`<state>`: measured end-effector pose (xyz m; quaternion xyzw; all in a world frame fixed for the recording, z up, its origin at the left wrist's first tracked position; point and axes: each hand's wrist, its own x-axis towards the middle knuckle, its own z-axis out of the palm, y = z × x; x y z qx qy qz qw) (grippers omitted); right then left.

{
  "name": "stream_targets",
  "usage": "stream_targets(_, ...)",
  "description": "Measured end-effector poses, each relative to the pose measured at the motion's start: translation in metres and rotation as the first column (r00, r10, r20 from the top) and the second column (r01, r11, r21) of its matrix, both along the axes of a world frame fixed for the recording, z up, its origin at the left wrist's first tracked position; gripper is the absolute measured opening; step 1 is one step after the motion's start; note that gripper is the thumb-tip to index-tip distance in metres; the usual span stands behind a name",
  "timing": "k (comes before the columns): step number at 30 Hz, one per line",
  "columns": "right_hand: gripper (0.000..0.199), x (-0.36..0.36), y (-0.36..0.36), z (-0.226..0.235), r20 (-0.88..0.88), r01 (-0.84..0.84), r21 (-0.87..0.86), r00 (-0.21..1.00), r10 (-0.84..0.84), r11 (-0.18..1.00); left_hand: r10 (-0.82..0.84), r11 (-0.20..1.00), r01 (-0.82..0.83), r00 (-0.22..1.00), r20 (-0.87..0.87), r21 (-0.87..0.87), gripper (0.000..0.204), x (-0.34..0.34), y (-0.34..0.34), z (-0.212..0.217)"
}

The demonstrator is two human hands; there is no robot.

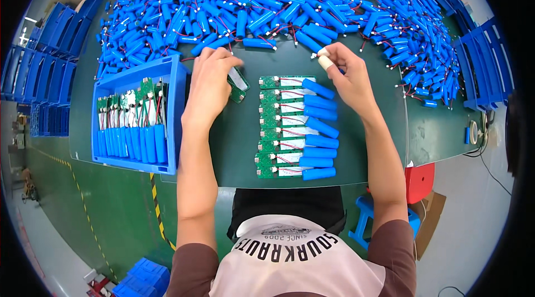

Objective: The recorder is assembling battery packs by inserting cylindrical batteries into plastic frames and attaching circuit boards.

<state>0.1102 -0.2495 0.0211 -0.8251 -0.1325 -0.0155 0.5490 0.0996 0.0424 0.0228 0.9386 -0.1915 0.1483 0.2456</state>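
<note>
My left hand [209,82] is closed around the edge of a green circuit board [238,80] with a white label, left of the middle of the table. The fingers hide part of that board. My right hand [348,71], with pale covers on two fingertips, pinches the small white plug [314,56] of a blue cylindrical battery [307,41] at the near edge of the pile. Between my forearms lies a column of several circuit boards [270,121], each joined by red and dark wires to a blue battery [321,127] at its right.
A large heap of blue wired batteries [267,1] covers the table's far side. At the left, a blue bin [177,113] holds upright boards with batteries. Blue crates [56,29] are stacked beyond both table sides. A red stool [419,181] and a blue stool [365,213] stand below right.
</note>
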Motion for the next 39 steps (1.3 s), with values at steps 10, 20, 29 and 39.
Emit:
stream_targets(10, 0.015, 0.001, -0.003, -0.006, 0.039, 0.018, -0.052, 0.999, -0.016, 0.998, 0.104, 0.976, -0.114, 0.992, 0.065, 0.187, 0.018, 0.004, 0.009, 0.007)
stream_targets(20, 0.012, 0.0, 0.004, -0.005, 0.123, 0.046, -0.087, 0.992, -0.035, 0.995, -0.165, 0.942, 0.181, 0.983, 0.081, -0.283, 0.01, 0.023, -0.069, -0.028)
stream_targets(29, 0.011, 0.01, 0.012, -0.005, 0.199, -0.027, -0.212, 0.978, 0.07, 0.977, 0.036, 0.936, -0.022, 0.999, 0.033, -0.351, 0.015, 0.003, -0.051, -0.023)
stream_targets(39, 0.012, 0.034, 0.052, -0.006, 0.196, -0.149, -0.548, 0.934, 0.299, 0.823, 0.03, 0.946, -0.022, 0.999, 0.022, -0.323, 0.022, -0.014, -0.055, -0.036)
